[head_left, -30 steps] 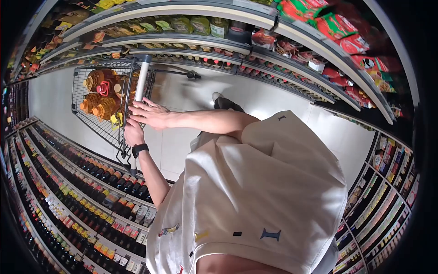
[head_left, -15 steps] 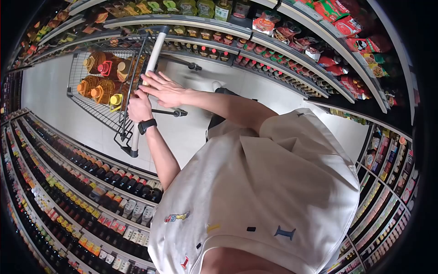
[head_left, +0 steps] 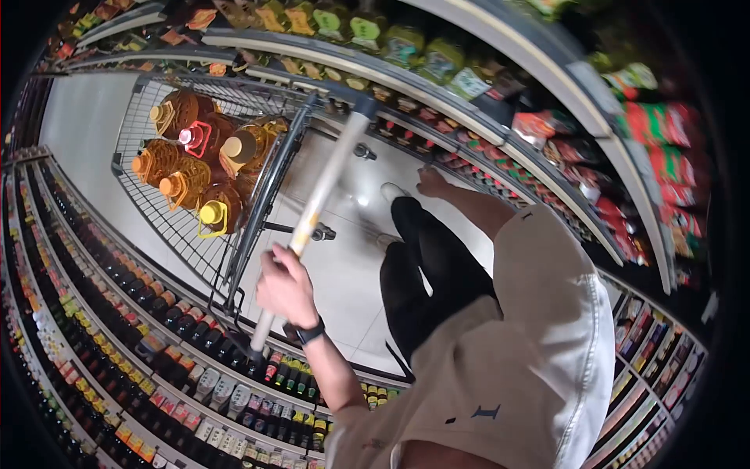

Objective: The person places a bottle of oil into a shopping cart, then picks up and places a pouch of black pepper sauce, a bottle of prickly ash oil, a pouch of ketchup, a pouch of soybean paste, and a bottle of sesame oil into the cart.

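Left shelves (head_left: 117, 344): rows of dark bottles, price tags along the edges
Floor (head_left: 78, 125): pale tiles
Packets (head_left: 664, 148): red and green, blurred

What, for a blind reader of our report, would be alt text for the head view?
The person's left hand grips the pale handle of a wire shopping cart loaded with amber oil bottles in a supermarket aisle. The right hand reaches toward a low shelf at the side; stocked shelves line both sides.
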